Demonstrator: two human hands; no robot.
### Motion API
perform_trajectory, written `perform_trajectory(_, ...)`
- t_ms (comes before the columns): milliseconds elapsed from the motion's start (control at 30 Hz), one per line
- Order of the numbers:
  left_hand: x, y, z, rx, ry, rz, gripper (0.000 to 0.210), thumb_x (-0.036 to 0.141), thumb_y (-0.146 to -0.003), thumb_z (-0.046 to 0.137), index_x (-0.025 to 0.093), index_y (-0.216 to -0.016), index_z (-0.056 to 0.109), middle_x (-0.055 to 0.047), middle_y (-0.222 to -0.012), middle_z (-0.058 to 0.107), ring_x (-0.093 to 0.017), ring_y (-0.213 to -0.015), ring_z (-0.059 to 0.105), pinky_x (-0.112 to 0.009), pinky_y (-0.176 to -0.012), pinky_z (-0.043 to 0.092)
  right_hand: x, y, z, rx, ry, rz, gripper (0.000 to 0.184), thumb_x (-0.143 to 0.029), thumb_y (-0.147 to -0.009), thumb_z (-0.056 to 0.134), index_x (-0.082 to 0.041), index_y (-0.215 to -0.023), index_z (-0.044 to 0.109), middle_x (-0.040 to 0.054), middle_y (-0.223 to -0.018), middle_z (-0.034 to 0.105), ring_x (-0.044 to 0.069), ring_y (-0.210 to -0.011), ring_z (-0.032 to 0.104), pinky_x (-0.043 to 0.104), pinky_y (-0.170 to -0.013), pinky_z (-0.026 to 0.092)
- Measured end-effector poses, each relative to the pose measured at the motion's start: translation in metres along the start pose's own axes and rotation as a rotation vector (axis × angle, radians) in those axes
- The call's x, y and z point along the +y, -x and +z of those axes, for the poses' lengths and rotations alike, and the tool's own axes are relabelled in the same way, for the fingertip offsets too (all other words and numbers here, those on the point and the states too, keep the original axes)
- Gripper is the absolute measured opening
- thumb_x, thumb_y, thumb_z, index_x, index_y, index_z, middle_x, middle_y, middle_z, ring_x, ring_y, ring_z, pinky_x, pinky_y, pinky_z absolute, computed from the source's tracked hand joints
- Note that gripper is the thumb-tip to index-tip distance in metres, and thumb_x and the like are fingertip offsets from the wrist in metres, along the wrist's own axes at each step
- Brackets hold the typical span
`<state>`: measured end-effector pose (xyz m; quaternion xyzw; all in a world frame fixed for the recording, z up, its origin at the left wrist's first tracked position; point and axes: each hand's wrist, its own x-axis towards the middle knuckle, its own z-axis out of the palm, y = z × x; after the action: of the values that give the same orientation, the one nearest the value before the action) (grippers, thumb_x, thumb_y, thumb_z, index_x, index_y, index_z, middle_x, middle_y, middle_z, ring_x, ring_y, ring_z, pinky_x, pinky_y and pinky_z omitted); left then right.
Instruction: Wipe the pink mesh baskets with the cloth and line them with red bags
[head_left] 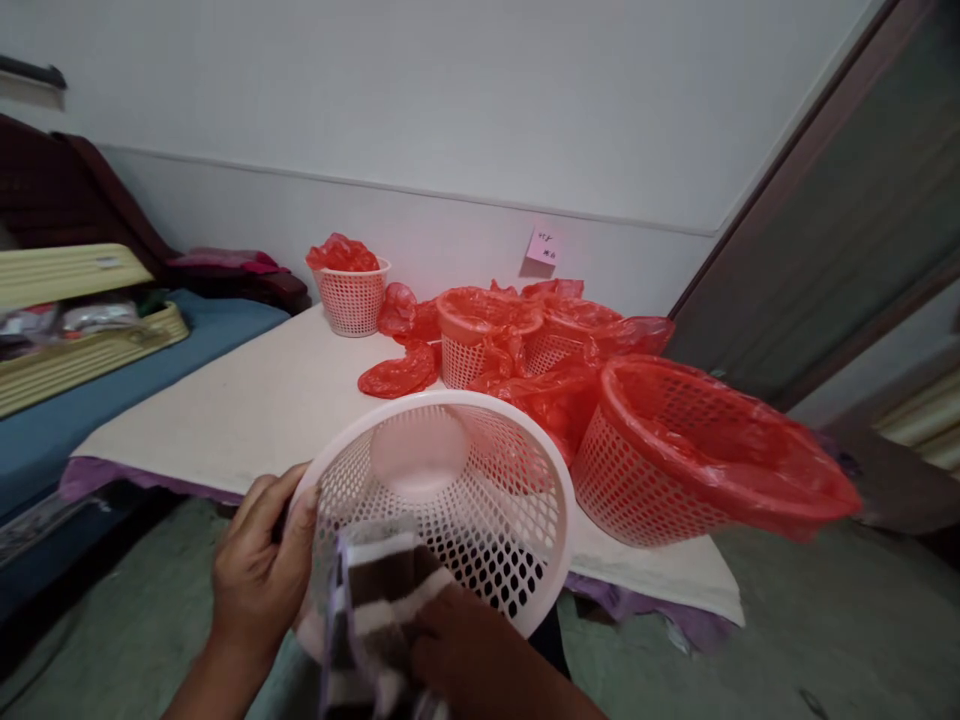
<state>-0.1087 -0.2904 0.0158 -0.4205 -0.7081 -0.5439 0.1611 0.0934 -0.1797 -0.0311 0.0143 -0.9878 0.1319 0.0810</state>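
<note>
My left hand is closed on the left rim of a pale pink plastic mesh basket, thumb inside and fingers outside. The basket is tipped, its open mouth facing me. Inside its mouth my right hand holds a striped cloth in brown, grey and white with a purple edge. The cloth lies against the lower left inner wall and hangs down toward me. Some of the right fingers are hidden by the cloth and slightly blurred.
On the cream-covered table stand several mesh baskets lined with red plastic bags, among them a large basket at the right and a small basket at the back. A pink note is on the wall. Left is a blue-covered bed with a yellow container.
</note>
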Motion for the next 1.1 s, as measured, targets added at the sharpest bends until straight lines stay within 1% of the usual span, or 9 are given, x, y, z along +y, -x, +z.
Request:
perform_trajectory(100,-0.002,-0.01,0.003,-0.025,0.024,-0.027,0.023,0.03,-0.091,0.057,0.024,-0.112,0.065,0.002,-0.086,0.059,-0.014,-0.077,0.055,-0.026,-0.074,0.042,0.0,0.012,0.002,0.054,0.143,-0.003,0.011,-0.029,-0.086,0.068,-0.021,-0.081,0.066,0.0024,-0.085,0.07,0.02,-0.083,0.064,0.033,-0.076,0.052)
perform_trajectory(300,-0.004,-0.028,0.01,-0.022,0.099,-0.206,0.03,0.046,-0.088,0.059,0.026,-0.108,0.07,0.0,-0.098,0.069,-0.017,-0.09,0.063,-0.027,-0.08,0.048,-0.002,0.007,0.022,0.289,0.265,0.094,0.024,-0.028,-0.086,0.066,-0.019,-0.107,0.062,0.0078,-0.092,0.069,0.026,-0.081,0.064,0.043,-0.073,0.054)
perform_trajectory(400,-0.002,-0.029,0.008,-0.029,0.106,-0.308,0.034,0.054,-0.084,0.06,0.024,-0.097,0.071,0.001,-0.088,0.069,-0.017,-0.082,0.063,-0.026,-0.075,0.05,-0.004,-0.001,0.035,0.343,0.252,0.068,0.022,-0.029,-0.086,0.065,-0.016,-0.104,0.062,0.0085,-0.089,0.068,0.026,-0.08,0.063,0.044,-0.074,0.054)
perform_trajectory(567,-0.001,0.0,0.006,0.071,0.181,-0.512,0.04,0.056,-0.076,0.068,0.024,-0.1,0.069,0.001,-0.09,0.071,-0.016,-0.079,0.062,-0.025,-0.07,0.049,-0.011,-0.024,0.034,0.435,0.161,0.053,0.021,-0.025,-0.091,0.057,-0.014,-0.108,0.061,0.0111,-0.09,0.069,0.026,-0.082,0.063,0.043,-0.073,0.053)
perform_trajectory(700,-0.004,0.033,0.011,0.112,0.266,-0.647,0.045,0.056,-0.078,0.067,0.025,-0.11,0.066,0.0,-0.103,0.07,-0.018,-0.094,0.062,-0.027,-0.083,0.048,-0.023,-0.048,0.027,0.437,-0.082,0.141,0.028,-0.027,-0.091,0.057,-0.016,-0.116,0.06,0.0107,-0.102,0.069,0.025,-0.092,0.062,0.038,-0.08,0.053)
perform_trajectory(800,-0.007,0.038,0.003,0.149,0.125,-0.553,0.037,0.053,-0.084,0.061,0.027,-0.109,0.066,0.0,-0.106,0.067,-0.019,-0.099,0.06,-0.03,-0.091,0.044,-0.025,-0.055,0.033,0.273,-0.164,0.15,0.027,-0.028,-0.095,0.051,-0.025,-0.122,0.059,0.0033,-0.102,0.069,0.018,-0.087,0.064,0.027,-0.071,0.051)
perform_trajectory(900,-0.008,0.026,-0.014,0.135,-0.039,-0.273,0.029,0.047,-0.088,0.057,0.027,-0.106,0.066,0.0,-0.096,0.063,-0.019,-0.089,0.059,-0.031,-0.086,0.044,-0.012,-0.049,0.039,0.105,-0.082,0.162,0.02,-0.025,-0.098,0.049,-0.027,-0.108,0.066,-0.0021,-0.091,0.069,0.013,-0.078,0.064,0.021,-0.063,0.049)
perform_trajectory(967,-0.008,0.016,-0.025,0.09,-0.135,-0.131,0.027,0.045,-0.089,0.055,0.026,-0.104,0.066,0.001,-0.089,0.061,-0.018,-0.08,0.058,-0.03,-0.078,0.043,0.005,-0.043,0.034,0.072,-0.014,0.171,0.011,-0.024,-0.092,0.058,-0.023,-0.096,0.069,0.0009,-0.087,0.069,0.017,-0.078,0.064,0.027,-0.068,0.051)
perform_trajectory(1100,-0.009,0.006,-0.034,0.009,-0.197,-0.022,0.026,0.041,-0.092,0.053,0.027,-0.11,0.066,0.001,-0.09,0.062,-0.016,-0.08,0.06,-0.028,-0.075,0.042,0.037,-0.034,0.01,0.085,0.198,0.314,0.007,-0.014,-0.083,0.064,-0.018,-0.087,0.069,0.0103,-0.089,0.069,0.028,-0.086,0.064,0.043,-0.076,0.052)
